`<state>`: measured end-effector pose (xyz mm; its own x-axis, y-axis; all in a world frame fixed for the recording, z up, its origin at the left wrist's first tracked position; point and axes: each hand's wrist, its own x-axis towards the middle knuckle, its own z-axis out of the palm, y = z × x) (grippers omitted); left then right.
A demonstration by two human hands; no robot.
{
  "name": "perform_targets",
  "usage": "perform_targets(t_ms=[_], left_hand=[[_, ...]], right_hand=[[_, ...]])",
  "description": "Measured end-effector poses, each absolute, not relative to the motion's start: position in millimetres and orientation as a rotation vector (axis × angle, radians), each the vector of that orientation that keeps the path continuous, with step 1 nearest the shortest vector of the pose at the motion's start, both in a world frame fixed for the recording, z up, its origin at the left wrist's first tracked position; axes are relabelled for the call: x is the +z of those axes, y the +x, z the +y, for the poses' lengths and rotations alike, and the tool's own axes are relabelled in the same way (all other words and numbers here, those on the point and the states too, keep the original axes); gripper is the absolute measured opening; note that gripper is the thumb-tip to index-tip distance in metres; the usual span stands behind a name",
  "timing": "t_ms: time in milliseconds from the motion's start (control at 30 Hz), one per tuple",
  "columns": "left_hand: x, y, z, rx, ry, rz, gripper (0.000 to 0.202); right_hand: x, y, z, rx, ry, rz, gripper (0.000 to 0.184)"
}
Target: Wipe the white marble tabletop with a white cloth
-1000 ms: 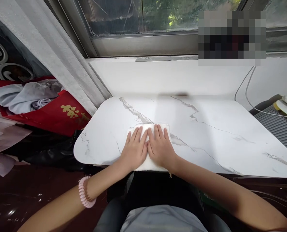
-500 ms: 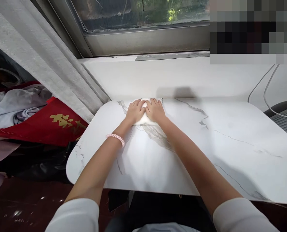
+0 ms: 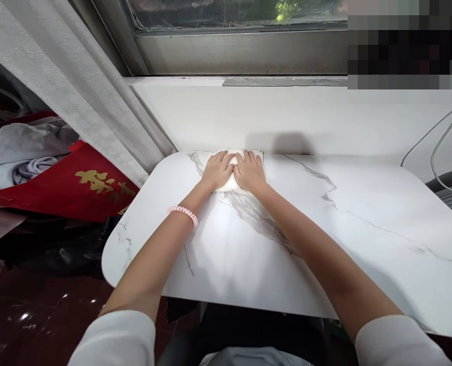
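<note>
White sleeves reach out over a white marble-look table (image 3: 325, 244), a pink coil band (image 3: 183, 213) on the left wrist. At the table's far edge, the left hand (image 3: 216, 170) and right hand (image 3: 251, 172) lie flat, fingers spread, pressing a white cloth (image 3: 229, 184). Beyond, a white wall rises to a window sill (image 3: 249, 81); a grey curtain (image 3: 77, 91) hangs left above a red bag (image 3: 77, 188).

**Hands side by side at the bench's far edge**

Both hands, left hand (image 3: 217, 170) beside right hand (image 3: 251, 172), lie flat on a cloth (image 3: 229, 184) at the far edge of the bench (image 3: 363, 244), below the windowsill (image 3: 287, 81). A curtain (image 3: 77, 91) hangs to the left, cables (image 3: 435, 147) to the right.
</note>
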<state>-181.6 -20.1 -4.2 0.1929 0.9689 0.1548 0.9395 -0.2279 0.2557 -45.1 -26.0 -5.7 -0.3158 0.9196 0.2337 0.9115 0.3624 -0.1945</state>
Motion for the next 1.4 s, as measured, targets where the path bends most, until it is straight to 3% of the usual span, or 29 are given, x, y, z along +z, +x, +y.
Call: perform_targets(t_ms=[667,933,1400], left_hand=[[-8,-260,-267,0.404,2.401,1.905,0.057],[-8,-327,-225,0.435,2.392,1.918,0.052],[-9,-358,-44,0.486,2.328,1.939,0.051]], right_hand=[[2,-95,-246,0.212,-1.236,-2.574,0.064],[1,-160,-210,0.218,-1.189,-2.547,0.063],[0,-199,-44,0.288,-1.336,-2.424,0.056]])
